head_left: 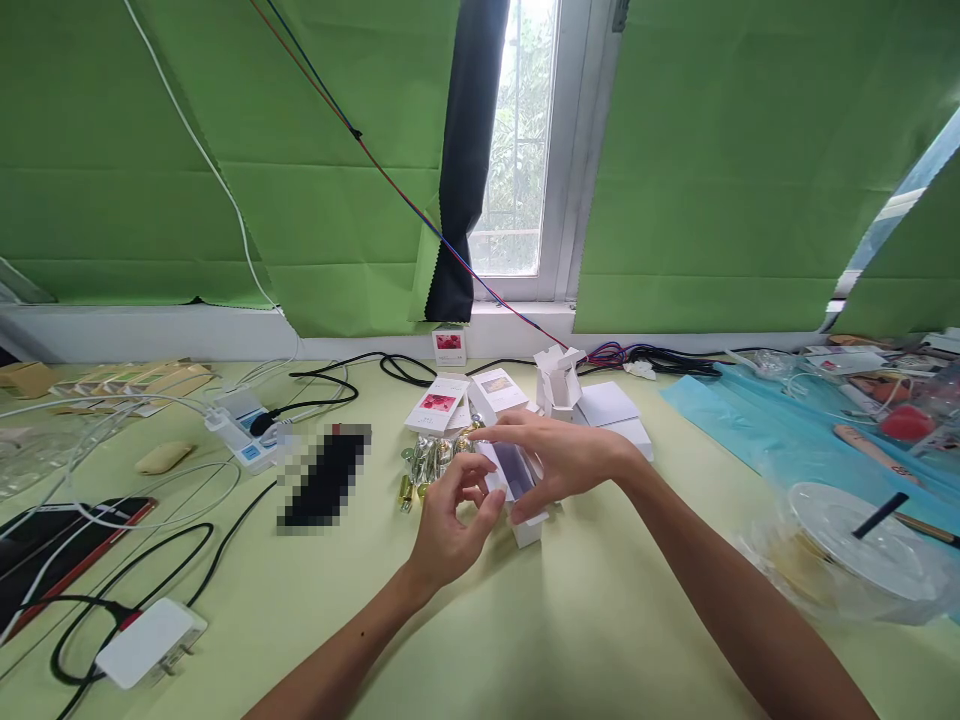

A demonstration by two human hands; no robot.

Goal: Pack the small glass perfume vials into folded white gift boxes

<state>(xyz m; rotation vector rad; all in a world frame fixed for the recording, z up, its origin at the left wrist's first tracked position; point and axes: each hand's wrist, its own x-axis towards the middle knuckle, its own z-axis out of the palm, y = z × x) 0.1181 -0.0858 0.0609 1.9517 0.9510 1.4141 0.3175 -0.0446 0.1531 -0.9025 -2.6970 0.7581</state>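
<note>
A small white cardboard box (529,532) stands tilted on the table in front of me, its long top open and its shaded inside showing. My left hand (459,515) is at the box's left side, fingers curled and thumb against the side wall. From the right, my right hand (562,458) arches over the opening, thumb at the near edge and fingers reaching the far end. Both hands grip the box; some fingertips are hidden. Just beyond lie several shiny foil-wrapped pieces (429,460), partly covered by my left hand.
White boxes with red pictures (437,402), an opened upright box (556,385) and flat white boxes (607,405) lie behind. Left are a power strip (241,430), cables and a white charger (152,640). Right are blue plastic sheeting (750,420) and a lidded tub (859,545).
</note>
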